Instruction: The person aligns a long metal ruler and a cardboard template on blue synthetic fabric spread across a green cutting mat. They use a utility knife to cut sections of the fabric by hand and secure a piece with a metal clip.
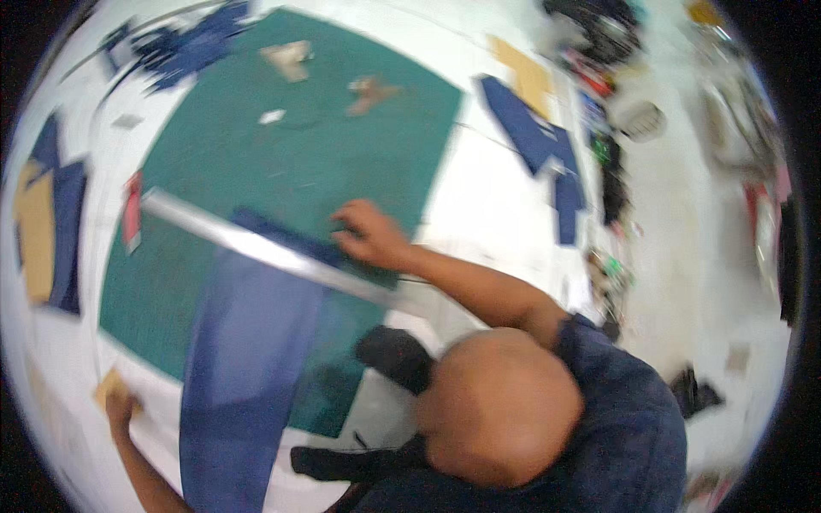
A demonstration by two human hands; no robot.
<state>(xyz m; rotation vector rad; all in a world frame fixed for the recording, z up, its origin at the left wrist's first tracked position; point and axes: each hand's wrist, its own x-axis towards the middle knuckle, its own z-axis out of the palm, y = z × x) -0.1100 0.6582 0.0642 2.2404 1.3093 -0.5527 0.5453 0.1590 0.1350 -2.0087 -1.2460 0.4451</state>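
At the lower left, my left hand (121,403) has its fingers closed on a small tan card-like piece (106,389) beside the green mat. My right hand (369,236) hovers over or rests on the mat with curled fingers, thumb apart, nothing visible between them. It is near the dark upper edge of a long navy fabric panel (244,376) and the pale ruler (231,235) lying slantwise across it. The panel runs down over the green cutting mat (316,162) and off its lower edge. Blur hides whether my right hand touches the cloth.
Beige and brown scraps (289,60) lie on the mat's far part. A red strip (132,212) is at its left edge. Navy cut pieces (188,47) and tan pattern pieces (36,231) lie around it on the white table. Mixed clutter (609,162) lines the right side.
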